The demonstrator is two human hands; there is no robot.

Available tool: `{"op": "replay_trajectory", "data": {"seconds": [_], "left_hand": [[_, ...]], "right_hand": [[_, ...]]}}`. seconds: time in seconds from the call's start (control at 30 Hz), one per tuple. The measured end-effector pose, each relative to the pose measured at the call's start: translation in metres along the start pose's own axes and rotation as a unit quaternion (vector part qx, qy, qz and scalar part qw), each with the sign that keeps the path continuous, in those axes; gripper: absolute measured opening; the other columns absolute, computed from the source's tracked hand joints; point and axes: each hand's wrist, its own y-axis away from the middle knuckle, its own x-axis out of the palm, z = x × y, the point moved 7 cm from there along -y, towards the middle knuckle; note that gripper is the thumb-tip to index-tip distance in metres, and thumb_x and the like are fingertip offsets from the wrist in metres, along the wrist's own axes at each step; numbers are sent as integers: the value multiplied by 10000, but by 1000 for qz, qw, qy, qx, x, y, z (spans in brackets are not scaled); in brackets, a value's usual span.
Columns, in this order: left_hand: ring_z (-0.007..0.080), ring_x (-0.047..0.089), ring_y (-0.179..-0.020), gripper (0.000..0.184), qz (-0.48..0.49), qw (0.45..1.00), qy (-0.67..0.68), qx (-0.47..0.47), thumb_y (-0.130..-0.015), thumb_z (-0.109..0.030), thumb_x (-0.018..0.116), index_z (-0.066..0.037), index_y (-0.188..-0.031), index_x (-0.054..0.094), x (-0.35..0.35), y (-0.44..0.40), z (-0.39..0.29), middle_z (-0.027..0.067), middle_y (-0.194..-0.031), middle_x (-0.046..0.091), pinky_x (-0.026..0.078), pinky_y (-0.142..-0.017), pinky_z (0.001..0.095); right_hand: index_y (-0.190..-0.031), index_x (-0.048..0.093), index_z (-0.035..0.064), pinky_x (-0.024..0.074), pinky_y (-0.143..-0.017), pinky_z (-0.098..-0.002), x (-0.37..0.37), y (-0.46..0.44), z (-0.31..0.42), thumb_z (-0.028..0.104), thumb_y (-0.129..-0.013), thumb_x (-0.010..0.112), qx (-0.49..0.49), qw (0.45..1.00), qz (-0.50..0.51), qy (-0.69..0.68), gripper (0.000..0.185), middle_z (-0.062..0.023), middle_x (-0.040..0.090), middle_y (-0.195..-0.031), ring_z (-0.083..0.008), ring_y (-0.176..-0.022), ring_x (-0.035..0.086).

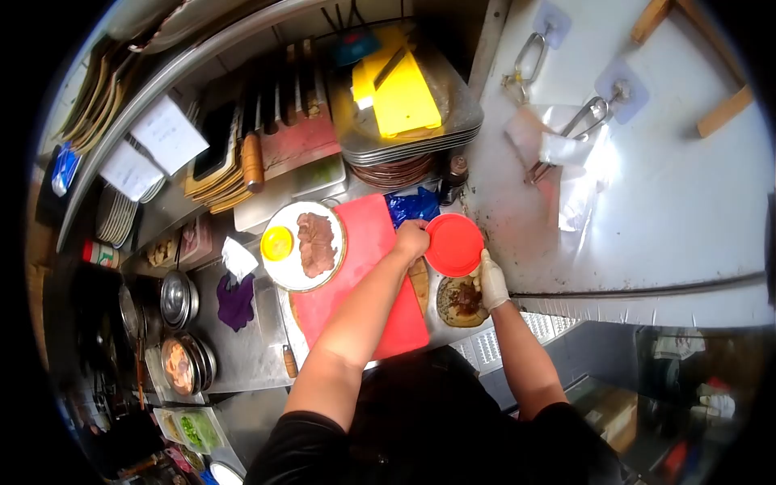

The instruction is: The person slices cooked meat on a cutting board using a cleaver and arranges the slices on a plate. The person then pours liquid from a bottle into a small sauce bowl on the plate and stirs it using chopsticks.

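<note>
A round red plastic lid [454, 245] is in front of me, tilted over the far side of a tub of dark brown sauce [464, 303]. My left hand [412, 241], bare, is closed on the lid's left edge. My right hand [492, 280], in a whitish glove, has its fingers closed at the lid's lower right edge, close beside the tub. The red cutting board [364, 279] lies to the left. On its far left part a white plate [283, 222] carries slices of brown cooked meat [316, 245] and a small yellow dish [276, 242].
A crumpled blue plastic bag [412, 206] and a dark bottle [454, 178] stand behind the lid. Farther back, a yellow slicer [396, 89] rests on stacked trays. Purple cloth [235, 301], a wooden-handled knife [289, 361] and metal bowls [179, 299] are at left. A metal wall bounds the right.
</note>
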Motion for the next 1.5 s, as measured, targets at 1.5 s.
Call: {"op": "replay_trajectory", "data": {"seconds": [1.5], "left_hand": [[431, 660, -1180, 793, -119, 943, -52, 306, -754, -139, 907, -21, -1415, 486, 58, -74, -87, 267, -1251, 673, 536, -1018, 450]], "right_hand": [[-1165, 694, 15, 496, -529, -351, 7, -71, -49, 110, -1032, 530, -3, 992, -124, -27, 231, -97, 685, -777, -188, -555, 617]]}}
